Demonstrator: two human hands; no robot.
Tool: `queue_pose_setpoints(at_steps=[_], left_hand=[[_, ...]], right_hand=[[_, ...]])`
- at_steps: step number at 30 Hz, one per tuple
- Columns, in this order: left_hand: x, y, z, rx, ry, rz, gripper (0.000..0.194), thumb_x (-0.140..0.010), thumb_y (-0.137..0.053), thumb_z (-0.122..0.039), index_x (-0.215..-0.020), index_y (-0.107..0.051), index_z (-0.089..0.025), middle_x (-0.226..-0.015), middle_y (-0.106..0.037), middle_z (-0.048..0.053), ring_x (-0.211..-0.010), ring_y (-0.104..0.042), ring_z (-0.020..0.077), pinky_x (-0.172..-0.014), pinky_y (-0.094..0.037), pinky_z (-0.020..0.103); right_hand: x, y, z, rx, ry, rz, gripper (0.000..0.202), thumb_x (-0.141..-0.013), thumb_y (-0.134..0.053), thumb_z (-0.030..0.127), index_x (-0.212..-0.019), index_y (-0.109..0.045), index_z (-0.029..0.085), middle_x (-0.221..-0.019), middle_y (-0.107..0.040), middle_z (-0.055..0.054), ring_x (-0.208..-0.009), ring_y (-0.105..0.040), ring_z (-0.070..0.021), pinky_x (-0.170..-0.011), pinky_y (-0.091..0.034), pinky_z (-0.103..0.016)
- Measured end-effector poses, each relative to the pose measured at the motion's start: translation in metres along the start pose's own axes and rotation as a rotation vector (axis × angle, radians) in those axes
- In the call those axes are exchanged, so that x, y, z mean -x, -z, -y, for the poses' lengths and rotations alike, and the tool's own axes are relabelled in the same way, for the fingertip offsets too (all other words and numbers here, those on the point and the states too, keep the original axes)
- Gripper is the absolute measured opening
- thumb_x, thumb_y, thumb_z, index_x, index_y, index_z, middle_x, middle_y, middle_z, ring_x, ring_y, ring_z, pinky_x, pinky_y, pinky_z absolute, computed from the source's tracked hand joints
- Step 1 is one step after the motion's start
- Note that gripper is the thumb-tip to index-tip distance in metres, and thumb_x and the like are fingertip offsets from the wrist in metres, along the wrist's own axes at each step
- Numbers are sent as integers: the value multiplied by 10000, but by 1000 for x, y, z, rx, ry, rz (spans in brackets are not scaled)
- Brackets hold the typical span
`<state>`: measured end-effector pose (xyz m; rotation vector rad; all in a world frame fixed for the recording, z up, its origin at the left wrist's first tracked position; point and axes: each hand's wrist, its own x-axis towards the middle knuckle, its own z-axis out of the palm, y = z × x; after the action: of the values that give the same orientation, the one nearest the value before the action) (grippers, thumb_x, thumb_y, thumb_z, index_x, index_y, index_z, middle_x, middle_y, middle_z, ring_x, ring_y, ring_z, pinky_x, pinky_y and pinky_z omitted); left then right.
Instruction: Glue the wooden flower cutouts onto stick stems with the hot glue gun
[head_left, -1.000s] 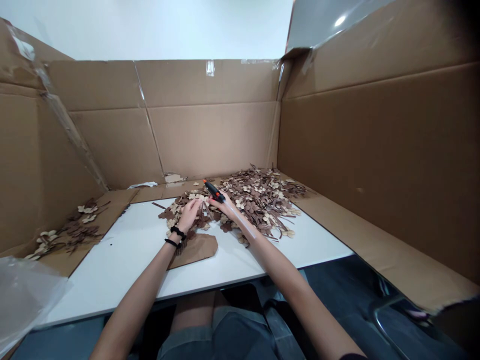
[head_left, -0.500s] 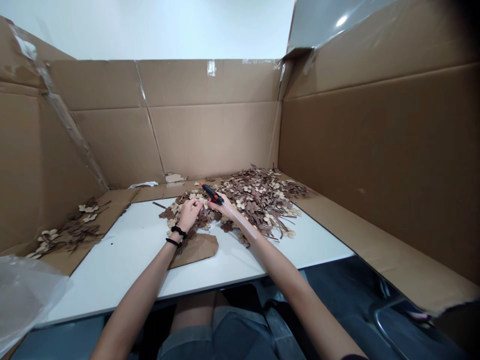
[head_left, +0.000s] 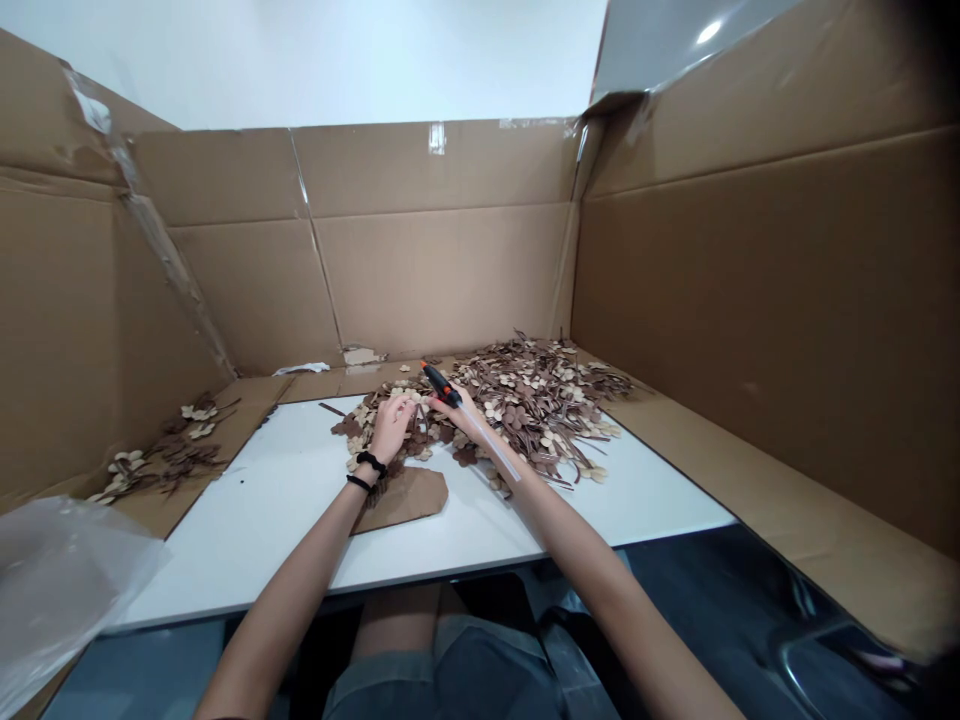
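My right hand (head_left: 463, 410) is closed around a black glue gun (head_left: 441, 384) with an orange tip, which points up and to the left. A clear glue stick (head_left: 501, 455) trails from its back along my forearm. My left hand (head_left: 391, 425) is close beside it, fingers pinched together; what lies between the fingertips is too small to make out. Both hands are over the near left part of a heap of brown and cream flower-shaped pieces (head_left: 517, 385) with thin strips. Beneath my left wrist, which wears black bands, lies a cut piece of cardboard (head_left: 409, 497).
The white tabletop (head_left: 262, 500) is enclosed by tall cardboard walls (head_left: 450, 265) at the back and sides. More flower pieces (head_left: 184, 450) lie on cardboard at the left. A clear plastic bag (head_left: 67, 590) hangs over the near left corner.
The whole view has shifted, so everything appears slightly farther right. Both hands stay close together over the flower pieces, the glue gun still in my right hand.
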<state>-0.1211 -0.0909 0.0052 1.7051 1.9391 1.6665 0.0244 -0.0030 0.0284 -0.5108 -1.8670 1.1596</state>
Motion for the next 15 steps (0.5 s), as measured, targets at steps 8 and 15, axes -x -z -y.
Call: queue_pose_setpoints(at_steps=[8, 15], left_hand=[[-4, 6, 4, 167, 97, -80, 280, -888, -430, -274, -1065, -617, -164, -1015, -668, 84, -944, -602, 193, -858, -450, 306], [1, 9, -8, 118, 63, -76, 334, -915, -371, -356, -1040, -624, -178, -998, -652, 68, -821, -567, 173, -750, -442, 277]], right_hand=[[2, 2, 2, -13, -17, -69, 311, -898, -560, 372, -1126, -586, 161, -1114, -610, -85, -947, -600, -201, -809, -517, -379], [-1, 2, -4, -3, -44, -109, 357, -907, -560, 354, -1201, -546, 153, -1199, -569, -83, -1022, -595, -223, -853, -518, -424]])
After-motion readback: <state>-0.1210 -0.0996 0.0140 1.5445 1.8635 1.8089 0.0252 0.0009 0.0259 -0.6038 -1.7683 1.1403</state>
